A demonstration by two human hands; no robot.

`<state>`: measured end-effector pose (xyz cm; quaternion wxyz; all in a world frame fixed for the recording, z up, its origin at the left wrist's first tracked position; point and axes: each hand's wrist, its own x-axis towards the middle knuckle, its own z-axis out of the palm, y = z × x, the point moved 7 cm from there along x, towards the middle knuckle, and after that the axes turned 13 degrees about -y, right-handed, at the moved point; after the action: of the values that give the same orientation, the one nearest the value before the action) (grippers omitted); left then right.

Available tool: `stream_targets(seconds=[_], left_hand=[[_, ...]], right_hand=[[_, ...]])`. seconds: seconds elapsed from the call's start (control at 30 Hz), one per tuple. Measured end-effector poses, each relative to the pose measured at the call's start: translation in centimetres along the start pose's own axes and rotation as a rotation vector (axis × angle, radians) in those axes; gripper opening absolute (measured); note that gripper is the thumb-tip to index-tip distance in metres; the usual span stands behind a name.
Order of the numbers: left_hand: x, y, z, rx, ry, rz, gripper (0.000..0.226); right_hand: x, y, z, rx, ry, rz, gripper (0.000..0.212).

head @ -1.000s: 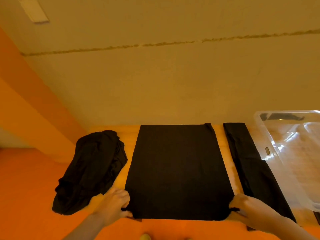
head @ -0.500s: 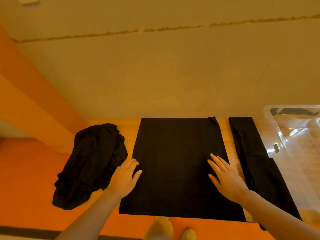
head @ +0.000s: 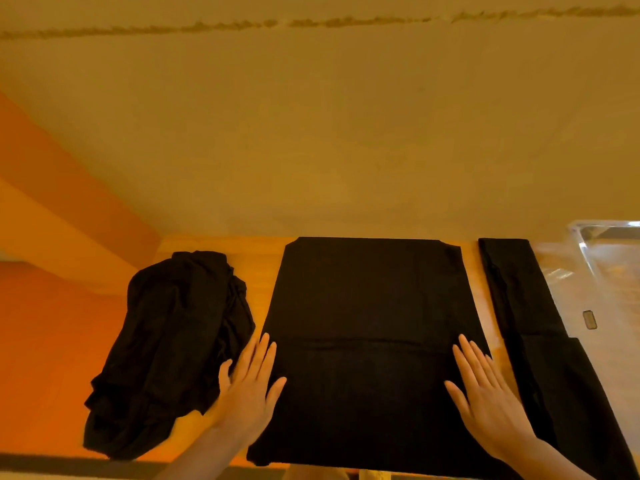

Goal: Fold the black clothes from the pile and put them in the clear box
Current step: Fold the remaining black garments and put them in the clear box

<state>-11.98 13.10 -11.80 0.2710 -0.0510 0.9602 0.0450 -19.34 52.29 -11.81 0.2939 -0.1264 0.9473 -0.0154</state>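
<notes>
A black garment [head: 367, 306] lies flat in the middle of the wooden table [head: 263, 258], with a fold line across its near part. My left hand [head: 251, 386] lies flat with straight fingers on its near left edge. Flat on the near right part of the same cloth is my right hand [head: 485, 396]. A crumpled pile of black clothes [head: 173, 341] sits at the left. A long folded black piece [head: 540, 337] lies to the right. The clear box [head: 609, 258] stands at the far right, partly out of frame.
A plain beige wall rises behind the table. An orange floor and an orange wall panel show to the left. The table's near edge runs just below my wrists.
One second ago both hands pinched the garment's near corners. They let go, folded that part over, and now lie flat on the cloth, slightly nearer its sides.
</notes>
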Motion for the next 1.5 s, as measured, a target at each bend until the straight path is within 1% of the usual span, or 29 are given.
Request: stream_targets(seconds=[0.13,0.2,0.3,0.37,0.43,0.5,0.63,0.7,0.8,0.87,0.93,1.0,1.07,1.13,1.2,1.27,1.33,1.4,1.5], left_hand=[[4.3,1.6,-5.4,-0.066,0.093,0.021,0.067],[7.6,3.1,-8.1,-0.09,0.102,0.042,0.07],[12.6,4.0,-10.3,-0.135,0.068,0.037,0.062],[15.0,3.0,-10.1,-0.133,0.013,-0.016,0.062],[16.0,1.3,-9.5,-0.102,-0.013,-0.068,0.064],[16.2,0.1,-8.9,-0.058,-0.006,-0.061,0.066],[16.1,-1.3,-8.4,-0.049,0.016,-0.075,0.072],[16.3,-1.2,-8.8,-0.043,0.036,-0.088,0.072],[16.5,-0.3,-10.6,-0.122,0.098,-0.055,0.07],[17.4,1.1,-11.5,-0.118,0.074,0.006,0.068],[18.7,2.4,-11.5,-0.067,0.0,0.047,0.066],[20.3,2.7,-11.7,-0.042,-0.057,0.061,0.067],[21.8,2.1,-12.5,-0.031,-0.084,0.036,0.067],[22.5,1.4,-13.5,0.02,-0.093,-0.027,0.066],[22.0,1.4,-14.4,0.043,-0.041,-0.049,0.064],[20.2,2.3,-14.4,0.007,0.027,0.008,0.062],[17.7,3.4,-13.0,-0.022,0.061,0.092,0.061],[14.9,4.5,-11.0,0.005,0.084,0.16,0.062],[10.5,5.7,-7.5,0.041,0.112,0.212,0.063]], right_hand=[[4.7,-2.1,-4.9,0.069,0.086,-0.043,0.076],[7.8,-2.8,-7.0,0.102,0.114,-0.026,0.073],[11.8,-3.2,-9.3,0.12,0.106,0.022,0.067],[13.6,-2.3,-9.7,0.13,0.072,0.071,0.067],[14.7,-0.3,-9.4,0.118,0.031,0.151,0.072],[15.0,1.6,-9.0,0.116,0.038,0.204,0.079],[14.9,3.0,-9.2,0.198,0.078,0.22,0.079],[15.1,2.8,-9.7,0.186,0.101,0.198,0.078],[15.7,1.8,-10.2,0.142,0.129,0.132,0.075],[16.5,1.4,-10.3,0.098,0.12,0.133,0.076],[17.1,1.4,-10.2,0.023,0.1,0.152,0.078],[17.9,1.9,-10.2,0.031,0.075,0.163,0.077],[18.7,2.6,-10.9,0.092,0.043,0.162,0.074],[19.2,3.1,-11.9,0.118,0.031,0.151,0.071],[19.1,2.8,-12.6,0.118,0.046,0.112,0.069],[18.0,1.6,-12.7,0.097,0.093,0.046,0.066],[15.9,-0.3,-12.0,0.06,0.128,-0.055,0.064],[13.3,-2.2,-10.2,0.043,0.103,-0.147,0.062],[8.7,-4.2,-7.1,0.028,0.064,-0.218,0.062]])
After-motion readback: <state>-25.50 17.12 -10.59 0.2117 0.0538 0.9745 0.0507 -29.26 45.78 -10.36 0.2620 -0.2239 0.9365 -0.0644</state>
